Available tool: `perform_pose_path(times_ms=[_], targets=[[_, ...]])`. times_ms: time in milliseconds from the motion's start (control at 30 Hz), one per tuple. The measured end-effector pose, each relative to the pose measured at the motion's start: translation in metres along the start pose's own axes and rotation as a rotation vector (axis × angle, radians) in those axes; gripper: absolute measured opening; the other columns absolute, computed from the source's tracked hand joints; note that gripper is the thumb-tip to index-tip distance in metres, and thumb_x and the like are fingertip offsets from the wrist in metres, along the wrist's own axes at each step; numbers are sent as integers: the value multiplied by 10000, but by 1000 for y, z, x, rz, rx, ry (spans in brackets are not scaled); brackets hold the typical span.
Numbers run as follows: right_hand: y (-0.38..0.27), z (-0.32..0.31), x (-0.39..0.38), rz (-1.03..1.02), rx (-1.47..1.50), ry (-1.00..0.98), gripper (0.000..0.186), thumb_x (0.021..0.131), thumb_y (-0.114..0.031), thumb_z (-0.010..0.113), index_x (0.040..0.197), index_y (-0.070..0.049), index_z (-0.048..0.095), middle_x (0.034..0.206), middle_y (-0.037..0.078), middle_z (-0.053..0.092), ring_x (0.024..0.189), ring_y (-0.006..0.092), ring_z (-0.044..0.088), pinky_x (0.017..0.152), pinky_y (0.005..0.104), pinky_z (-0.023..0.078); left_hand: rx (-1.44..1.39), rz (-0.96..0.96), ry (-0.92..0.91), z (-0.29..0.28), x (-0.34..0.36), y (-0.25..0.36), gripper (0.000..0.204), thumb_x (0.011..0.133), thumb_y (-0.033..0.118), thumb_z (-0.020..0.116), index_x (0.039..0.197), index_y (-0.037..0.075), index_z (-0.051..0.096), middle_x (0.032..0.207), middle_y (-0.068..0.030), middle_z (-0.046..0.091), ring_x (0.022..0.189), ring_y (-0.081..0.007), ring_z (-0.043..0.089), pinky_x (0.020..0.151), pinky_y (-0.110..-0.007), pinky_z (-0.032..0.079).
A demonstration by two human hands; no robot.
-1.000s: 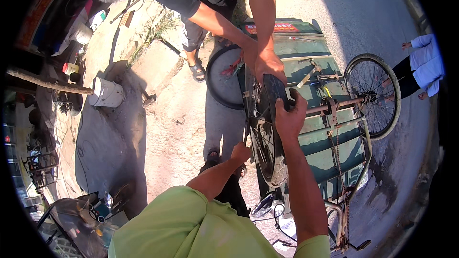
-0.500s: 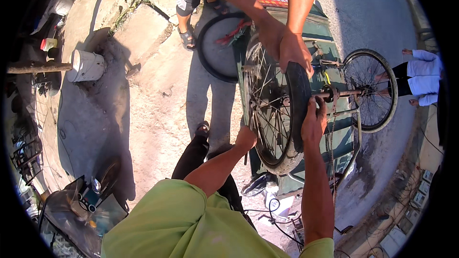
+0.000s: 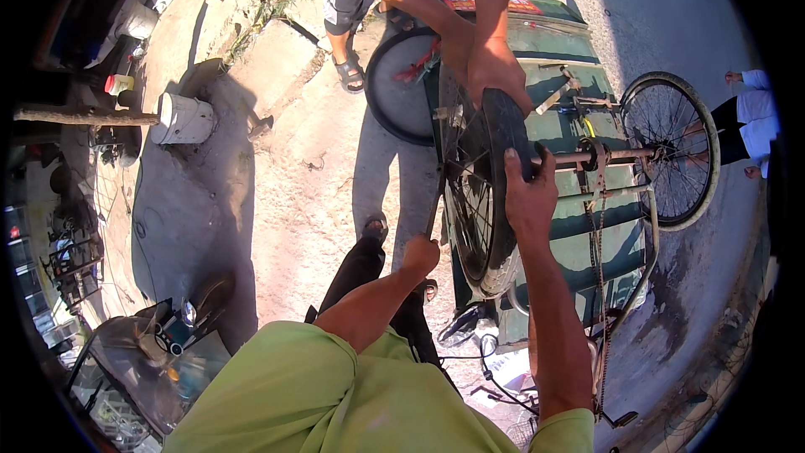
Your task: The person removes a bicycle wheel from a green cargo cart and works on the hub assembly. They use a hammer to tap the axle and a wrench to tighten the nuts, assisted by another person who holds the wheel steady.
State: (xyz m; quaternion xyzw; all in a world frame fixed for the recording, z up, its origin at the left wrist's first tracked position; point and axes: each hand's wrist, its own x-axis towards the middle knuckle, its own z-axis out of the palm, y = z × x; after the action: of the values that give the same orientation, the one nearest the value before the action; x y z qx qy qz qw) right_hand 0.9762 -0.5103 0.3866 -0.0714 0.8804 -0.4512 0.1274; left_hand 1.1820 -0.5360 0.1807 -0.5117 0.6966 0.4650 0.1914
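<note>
A spoked bicycle wheel with a black tyre (image 3: 493,231) stands on edge in the middle. My right hand (image 3: 531,197) grips the tyre's near right side, thumb and fingers pressed on the rubber. Closed low beside the wheel, my left hand (image 3: 421,254) holds a thin dark bar (image 3: 434,205), whose upper end reaches up to the spokes near the hub. Whether its tip touches the wheel I cannot tell. Opposite me, another person's two hands (image 3: 496,71) clasp the top of the same tyre.
Behind the wheel lies a green slatted surface (image 3: 558,88) with a hammer (image 3: 558,90) on it. An upturned bicycle's other wheel (image 3: 671,151) and hanging chain (image 3: 599,285) are at right. A loose tyre (image 3: 377,92) lies beyond; a white bucket (image 3: 186,119) stands left.
My left hand has dropped away from the wheel's rim, and the bar now points upward from it. My right hand has shifted along the tyre. The wheel has turned slightly more edge-on.
</note>
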Motion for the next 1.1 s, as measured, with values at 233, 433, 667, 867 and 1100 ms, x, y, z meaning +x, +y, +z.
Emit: perform_pose_path(times_ms=[233, 433, 667, 867, 1100], targets=[[16, -3, -7, -66, 20, -11, 672, 843, -361, 705, 1333, 28, 461, 1142, 246, 614, 996, 358, 646, 859, 403, 500, -22, -64, 45, 16, -5, 12, 354, 880, 253, 571, 1047, -48, 657, 1006, -335, 638, 1016, -483, 609, 897, -516, 482], [29, -6, -12, -129, 48, -23, 640, 850, -303, 702, 1340, 27, 455, 1204, 246, 582, 1070, 387, 614, 887, 428, 492, -17, -62, 122, 27, -15, 13, 325, 877, 226, 548, 991, -58, 657, 960, -329, 643, 984, -477, 615, 872, -513, 485], [56, -10, -38, -348, 63, 41, 643, 850, -247, 703, 1371, 17, 436, 1227, 244, 565, 1091, 377, 594, 891, 411, 495, -57, 16, 160, 55, 0, -3, 290, 890, 215, 542, 973, -49, 629, 941, -336, 641, 929, -481, 629, 802, -555, 489], [26, -10, -28, -95, 91, 25, 791, 875, -368, 697, 1441, 15, 298, 1004, 243, 661, 914, 315, 658, 807, 381, 493, -280, -146, 262, 82, -11, 56, 337, 783, 218, 623, 992, -45, 648, 914, -285, 679, 941, -435, 662, 796, -488, 529], [33, -3, -21, -90, 25, 96, 795, 854, -431, 713, 1418, -2, 352, 1009, 221, 655, 914, 283, 647, 820, 375, 485, -255, -10, 110, 70, -6, 22, 298, 837, 187, 563, 990, -64, 605, 915, -310, 663, 937, -456, 646, 828, -522, 513]])
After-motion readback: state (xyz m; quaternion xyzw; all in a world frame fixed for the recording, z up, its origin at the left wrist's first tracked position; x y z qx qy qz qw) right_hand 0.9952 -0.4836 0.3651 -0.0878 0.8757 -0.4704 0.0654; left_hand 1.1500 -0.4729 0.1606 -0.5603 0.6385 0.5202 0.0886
